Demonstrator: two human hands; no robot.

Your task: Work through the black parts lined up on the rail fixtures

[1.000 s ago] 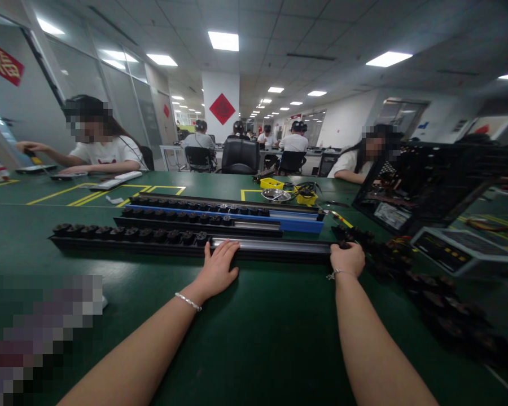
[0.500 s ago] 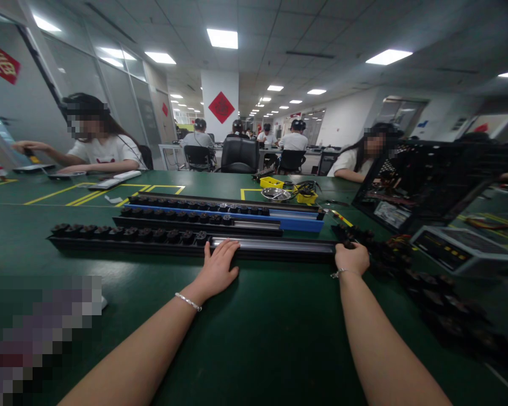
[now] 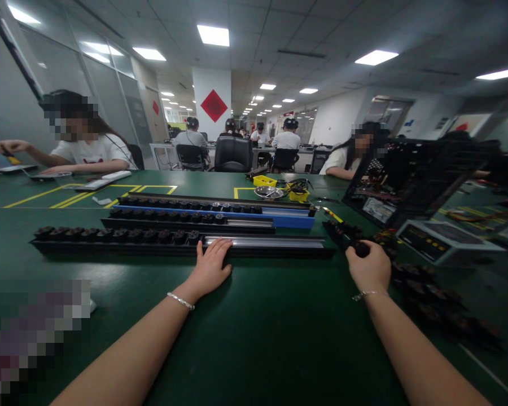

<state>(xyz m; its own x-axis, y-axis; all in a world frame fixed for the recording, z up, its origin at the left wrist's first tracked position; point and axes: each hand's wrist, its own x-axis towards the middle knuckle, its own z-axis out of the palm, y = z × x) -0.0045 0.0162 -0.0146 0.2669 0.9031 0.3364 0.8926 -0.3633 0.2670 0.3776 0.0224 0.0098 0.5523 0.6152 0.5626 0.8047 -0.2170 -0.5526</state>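
Observation:
My left hand lies with fingers outstretched on the near long black rail, at the start of its bare silvery channel. Small round black parts sit in a row along the rail's left half, up to just left of my fingertips. To the right of the rail's end, my right hand has its fingers curled around a round black part. Most of that part is hidden by the hand. More dark parts lie in a loose heap beside my right hand.
Behind the near rail lie a shorter black rail and a blue-sided one. Farther back are a metal dish and yellow bins. An open computer case and a power supply stand right. Co-workers sit around.
My right hand has moved right and off the rail's end, and the round black part now shows in its grasp. The left hand stays on the rail. The view has shifted slightly.

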